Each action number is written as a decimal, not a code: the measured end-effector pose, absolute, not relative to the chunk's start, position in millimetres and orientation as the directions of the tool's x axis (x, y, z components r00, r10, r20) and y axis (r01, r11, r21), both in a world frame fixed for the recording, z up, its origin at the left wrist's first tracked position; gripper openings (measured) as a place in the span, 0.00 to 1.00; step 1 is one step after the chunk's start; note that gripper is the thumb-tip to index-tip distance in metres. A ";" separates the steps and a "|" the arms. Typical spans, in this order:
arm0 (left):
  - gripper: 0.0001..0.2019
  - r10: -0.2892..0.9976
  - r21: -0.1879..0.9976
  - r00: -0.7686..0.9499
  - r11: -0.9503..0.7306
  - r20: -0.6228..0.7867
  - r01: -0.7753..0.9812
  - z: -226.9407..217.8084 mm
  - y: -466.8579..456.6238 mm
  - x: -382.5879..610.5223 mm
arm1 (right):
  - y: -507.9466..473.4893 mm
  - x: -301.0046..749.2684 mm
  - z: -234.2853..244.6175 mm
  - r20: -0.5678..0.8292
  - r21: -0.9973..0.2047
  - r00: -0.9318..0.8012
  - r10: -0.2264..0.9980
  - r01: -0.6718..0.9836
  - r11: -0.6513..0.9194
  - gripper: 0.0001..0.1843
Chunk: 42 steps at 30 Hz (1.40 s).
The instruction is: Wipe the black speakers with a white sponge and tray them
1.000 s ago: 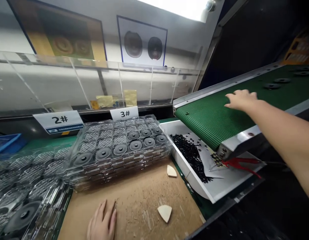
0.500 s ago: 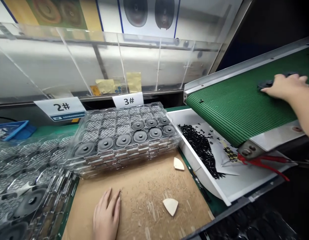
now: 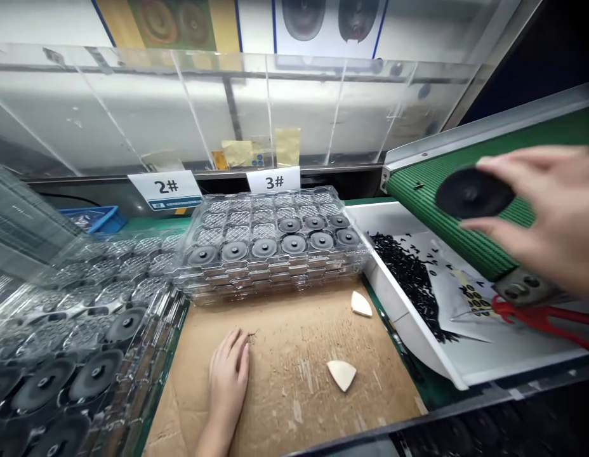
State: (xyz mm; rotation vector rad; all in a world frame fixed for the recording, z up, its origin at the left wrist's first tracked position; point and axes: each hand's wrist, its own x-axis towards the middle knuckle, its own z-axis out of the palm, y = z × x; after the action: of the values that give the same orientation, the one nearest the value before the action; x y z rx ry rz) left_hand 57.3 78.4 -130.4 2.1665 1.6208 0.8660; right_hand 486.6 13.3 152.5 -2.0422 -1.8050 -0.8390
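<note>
My right hand (image 3: 537, 209) pinches a black oval disc (image 3: 473, 192) by its near edge, thumb below and fingers above. It is held up in front of the green conveyor belt (image 3: 418, 197), its flat face toward me and a small round centre showing. Flat on the brown cardboard (image 3: 275, 336) lies my left hand (image 3: 229, 362), fingers stretched out and nothing in it. Beyond the cardboard is a stack of clear plastic trays (image 3: 275, 270). Oval dark parts with a central knob (image 3: 264, 247) fill the top tray's front row and part of the row behind.
Two white wedge-shaped pieces (image 3: 342, 374) lie on the cardboard. To the right, a white bin (image 3: 413, 336) holds many small black pieces (image 3: 409, 279) and red-handled pliers (image 3: 537, 314). More clear trays with dark parts (image 3: 94, 374) stand on the left. A blue bin (image 3: 108, 220) sits behind them.
My right hand has lifted the black disc off the conveyor belt and brought it nearer. The view has swung left. My left hand still rests on the cardboard.
</note>
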 end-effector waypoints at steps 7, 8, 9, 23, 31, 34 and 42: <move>0.17 0.968 0.732 0.134 -0.248 0.212 0.635 -106.7 34.6 68.6 | -58.4 372.0 32.4 0.257 -0.420 -0.218 0.941 0.852 0.312 0.36; 0.17 0.982 0.822 0.130 -0.185 0.136 0.539 -102.2 22.1 72.9 | -67.3 364.9 13.2 0.159 -0.550 -0.180 0.971 0.800 0.239 0.35; 0.16 0.988 0.903 0.155 -0.084 0.020 0.422 -97.6 9.3 77.5 | -75.4 357.4 -5.3 0.070 -0.668 -0.134 0.988 0.730 0.146 0.34; 0.32 0.815 0.775 0.441 0.537 -0.375 -0.333 -62.9 -48.0 104.5 | -89.9 271.4 -64.5 -0.138 -0.990 -0.126 0.982 0.050 -0.133 0.40; 0.35 0.812 0.727 0.371 0.575 -0.451 -0.375 -49.4 -66.6 110.4 | -94.8 265.0 -41.0 -0.073 -0.950 -0.130 0.989 0.309 -0.030 0.33; 0.35 0.795 0.654 0.344 0.607 -0.500 -0.452 -47.7 -67.2 109.1 | -92.4 279.8 -49.1 -0.007 -0.865 -0.009 1.000 0.502 -0.002 0.30; 0.36 0.796 0.587 0.358 0.602 -0.488 -0.540 -39.6 -61.9 101.3 | -69.8 313.8 -103.4 -0.022 -0.729 0.277 0.961 0.653 -0.205 0.17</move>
State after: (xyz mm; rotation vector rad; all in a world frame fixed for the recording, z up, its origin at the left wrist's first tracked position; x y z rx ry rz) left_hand 101.3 -61.9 -39.6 0.3540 0.8276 0.8857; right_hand 313.8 -69.8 -103.4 -1.9418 -1.4470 0.6522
